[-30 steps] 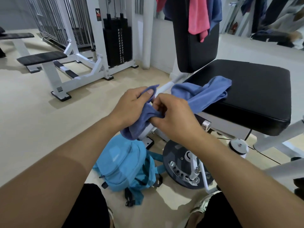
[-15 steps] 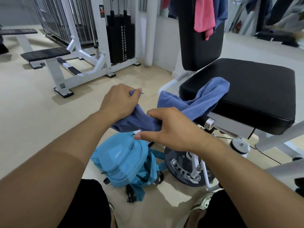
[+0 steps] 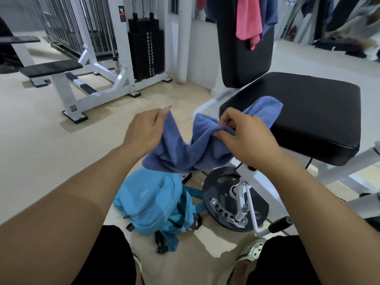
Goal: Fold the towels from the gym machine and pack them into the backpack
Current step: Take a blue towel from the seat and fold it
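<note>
Towel (image 3: 191,149), the blue one, hangs slack between your two hands above the backpack (image 3: 156,202), its far end draped on the corner of the black seat pad (image 3: 308,112). Your left hand (image 3: 144,130) has its fingers closed on one corner at the top edge; your right hand (image 3: 244,136) is pinching a bunched ridge of cloth nearer the middle.

The risk starts on the left: that corner is held by very little cloth, so a sharp tug could pull it free and drop the towel onto the floor (image 3: 41,140). In the middle, the sag is twisted, and folding now would likely lock in a crooked crease. On the right, your grip is not on a true corner, so the edges may not line up, and the trailing end could snag on the seat pad as you lift.

Left of you stands a white weight machine (image 3: 115,64) on pale flooring; the backpack lies on its side at your feet, seemingly zipped shut. Behind the seat, a pink towel (image 3: 248,19) and another blue one hang over the backrest (image 3: 244,54), still to be done.
</note>
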`<state>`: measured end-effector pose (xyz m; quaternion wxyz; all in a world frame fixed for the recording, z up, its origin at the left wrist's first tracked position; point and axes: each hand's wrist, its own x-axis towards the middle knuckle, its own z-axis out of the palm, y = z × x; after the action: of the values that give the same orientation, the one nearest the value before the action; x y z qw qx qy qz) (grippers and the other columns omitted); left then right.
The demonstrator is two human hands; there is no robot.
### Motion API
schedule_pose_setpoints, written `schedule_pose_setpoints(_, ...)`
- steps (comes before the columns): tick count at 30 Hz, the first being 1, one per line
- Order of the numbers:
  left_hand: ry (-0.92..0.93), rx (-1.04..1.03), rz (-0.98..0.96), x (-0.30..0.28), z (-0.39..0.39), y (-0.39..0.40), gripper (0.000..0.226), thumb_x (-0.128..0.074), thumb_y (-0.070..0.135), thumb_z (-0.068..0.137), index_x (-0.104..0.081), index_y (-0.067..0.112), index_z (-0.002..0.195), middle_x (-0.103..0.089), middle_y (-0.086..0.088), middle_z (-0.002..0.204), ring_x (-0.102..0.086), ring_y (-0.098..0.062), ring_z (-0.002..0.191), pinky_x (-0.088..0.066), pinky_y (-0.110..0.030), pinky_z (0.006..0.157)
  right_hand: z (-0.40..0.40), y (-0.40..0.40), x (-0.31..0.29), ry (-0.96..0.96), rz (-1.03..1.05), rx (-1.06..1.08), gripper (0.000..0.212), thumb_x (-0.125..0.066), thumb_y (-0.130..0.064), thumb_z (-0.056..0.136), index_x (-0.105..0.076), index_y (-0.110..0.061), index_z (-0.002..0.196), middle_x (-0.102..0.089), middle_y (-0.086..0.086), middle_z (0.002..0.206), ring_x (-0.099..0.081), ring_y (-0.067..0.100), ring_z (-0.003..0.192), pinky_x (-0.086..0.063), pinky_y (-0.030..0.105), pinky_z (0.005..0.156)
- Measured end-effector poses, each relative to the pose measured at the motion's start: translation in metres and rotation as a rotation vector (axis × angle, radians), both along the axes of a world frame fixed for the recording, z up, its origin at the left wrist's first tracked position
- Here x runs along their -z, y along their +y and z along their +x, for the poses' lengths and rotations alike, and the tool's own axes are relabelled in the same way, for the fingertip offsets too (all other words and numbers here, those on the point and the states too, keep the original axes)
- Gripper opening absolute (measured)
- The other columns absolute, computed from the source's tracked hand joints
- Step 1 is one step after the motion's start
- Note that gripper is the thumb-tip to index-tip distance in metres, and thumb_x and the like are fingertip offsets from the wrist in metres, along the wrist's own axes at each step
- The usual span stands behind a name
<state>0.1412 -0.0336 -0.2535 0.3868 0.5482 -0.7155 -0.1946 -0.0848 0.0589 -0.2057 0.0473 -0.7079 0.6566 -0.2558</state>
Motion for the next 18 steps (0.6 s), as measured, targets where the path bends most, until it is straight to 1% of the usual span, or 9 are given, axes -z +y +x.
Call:
schedule_pose_setpoints(3,0.167,0.165,-0.015,-0.013,-0.024,0.019,0.050,-0.045,0.040,0.106,-0.043,0.018,0.061,-0.036,0.009,0.054,-0.033,-0.006,0.053,-0.031,-0.024,0.053,0.012,0.000,0.005,-0.110,-0.028,-0.042,0.022,-0.064,-0.045,0.093,-0.051,-0.031,0.083,-0.056,-0.010,0.058,-0.055,0.010,0.062,-0.048,0.035,0.060)
schedule_pose_setpoints(6,0.241,0.311,0.066,-0.019,-0.045,0.038,0.045,-0.048,0.036,0.105,-0.062,0.016,0.068,-0.046,0.007,0.057,-0.040,-0.004,0.055,-0.036,-0.023,0.058,0.023,0.001,0.009,-0.230,0.026,-0.120,0.022,-0.068,-0.039,0.093,-0.054,-0.028,0.080,-0.053,-0.011,0.046,-0.045,0.007,0.047,-0.037,0.028,0.052)
schedule_pose_setpoints(8,0.296,0.332,0.124,-0.018,-0.051,0.041,0.047,-0.049,0.037,0.105,-0.070,0.007,0.077,-0.053,0.000,0.062,-0.044,-0.008,0.061,-0.038,-0.026,0.062,0.023,0.001,0.008,-0.360,0.046,-0.138,0.018,-0.067,-0.030,0.096,-0.058,-0.021,0.084,-0.054,-0.007,0.044,-0.041,0.008,0.043,-0.034,0.022,0.049)
schedule_pose_setpoints(9,0.328,0.330,0.152,-0.018,-0.051,0.040,0.050,-0.051,0.040,0.103,-0.069,-0.001,0.080,-0.050,-0.006,0.063,-0.043,-0.012,0.063,-0.037,-0.028,0.063,0.021,0.001,0.006,-0.412,0.047,-0.124,0.013,-0.066,-0.027,0.097,-0.060,-0.020,0.087,-0.059,-0.003,0.049,-0.045,0.009,0.045,-0.038,0.023,0.050)
schedule_pose_setpoints(11,0.404,0.361,0.222,-0.017,-0.047,0.038,0.050,-0.059,0.046,0.098,-0.072,-0.001,0.087,-0.059,-0.015,0.068,-0.050,-0.025,0.064,-0.048,-0.039,0.066,0.015,0.001,0.002,-0.483,0.079,-0.122,0.005,-0.062,-0.019,0.098,-0.062,-0.022,0.102,-0.072,0.004,0.069,-0.063,0.021,0.064,-0.055,0.037,0.064)
schedule_pose_setpoints(13,0.468,0.398,0.275,-0.015,-0.043,0.037,0.034,-0.069,0.043,0.091,-0.079,0.011,0.094,-0.075,-0.019,0.086,-0.070,-0.038,0.081,-0.058,-0.053,0.082,0.010,0.004,0.001,-0.515,0.130,-0.188,0.026,-0.060,-0.008,0.097,-0.059,-0.022,0.118,-0.076,0.000,0.083,-0.071,0.020,0.082,-0.060,0.041,0.078)
schedule_pose_setpoints(14,0.480,0.392,0.279,-0.015,-0.043,0.037,0.024,-0.073,0.036,0.090,-0.080,0.013,0.095,-0.077,-0.018,0.091,-0.073,-0.034,0.086,-0.058,-0.053,0.086,0.008,0.005,0.001,-0.508,0.151,-0.225,0.033,-0.059,-0.004,0.096,-0.057,-0.022,0.123,-0.076,-0.006,0.083,-0.071,0.013,0.081,-0.059,0.036,0.077)
schedule_pose_setpoints(16,0.490,0.350,0.269,-0.014,-0.044,0.038,0.014,-0.075,0.023,0.089,-0.080,0.011,0.094,-0.077,-0.014,0.090,-0.072,-0.019,0.079,-0.059,-0.042,0.083,0.007,0.007,0.004,-0.437,0.166,-0.253,0.042,-0.060,-0.001,0.094,-0.052,-0.025,0.128,-0.070,-0.014,0.072,-0.062,0.003,0.069,-0.052,0.025,0.069)
schedule_pose_setpoints(18,0.512,0.312,0.255,-0.014,-0.045,0.038,0.012,-0.075,0.019,0.089,-0.079,0.008,0.092,-0.077,-0.013,0.087,-0.068,-0.013,0.075,-0.059,-0.036,0.077,0.005,0.008,0.006,-0.360,0.138,-0.228,0.049,-0.062,-0.002,0.091,-0.049,-0.030,0.129,-0.071,-0.011,0.079,-0.063,0.007,0.073,-0.053,0.028,0.070)
